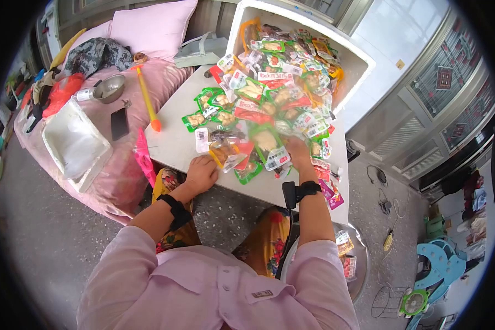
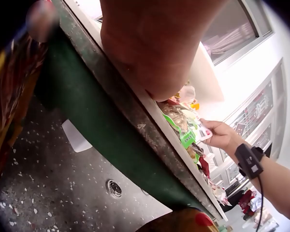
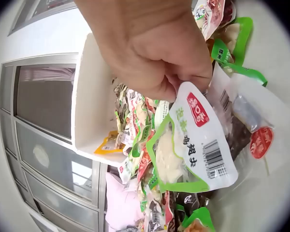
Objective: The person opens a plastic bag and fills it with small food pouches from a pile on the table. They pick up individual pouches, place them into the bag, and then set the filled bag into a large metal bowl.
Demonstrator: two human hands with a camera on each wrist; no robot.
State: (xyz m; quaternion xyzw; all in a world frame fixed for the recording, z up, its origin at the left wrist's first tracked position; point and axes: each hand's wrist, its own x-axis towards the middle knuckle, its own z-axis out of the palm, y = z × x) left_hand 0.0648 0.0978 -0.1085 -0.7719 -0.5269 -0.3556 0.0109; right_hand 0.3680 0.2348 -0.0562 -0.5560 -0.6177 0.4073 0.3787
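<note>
My right hand (image 1: 298,153) pinches the corner of a green-and-white vacuum-sealed snack packet (image 3: 198,145), whose clear window shows pale food. In the head view this packet overlaps others near the table's front edge. My left hand (image 1: 202,173) rests on the edge of the white table (image 1: 173,110), holding nothing, beside a packet with brown food (image 1: 221,151). Beyond both hands, a heap of mixed snack packets (image 1: 275,82) spills out of a tipped white foam box (image 1: 360,63). Several green packets (image 1: 206,104) lie together left of the heap.
On the left, a pink-covered bed (image 1: 132,181) bears a white foam tray (image 1: 88,173), a phone (image 1: 119,124), a metal pan (image 1: 109,89) and a yellow-orange stick (image 1: 147,99). A metal basin (image 1: 360,264) with packets stands at my right. Cables (image 1: 384,203) lie on the floor.
</note>
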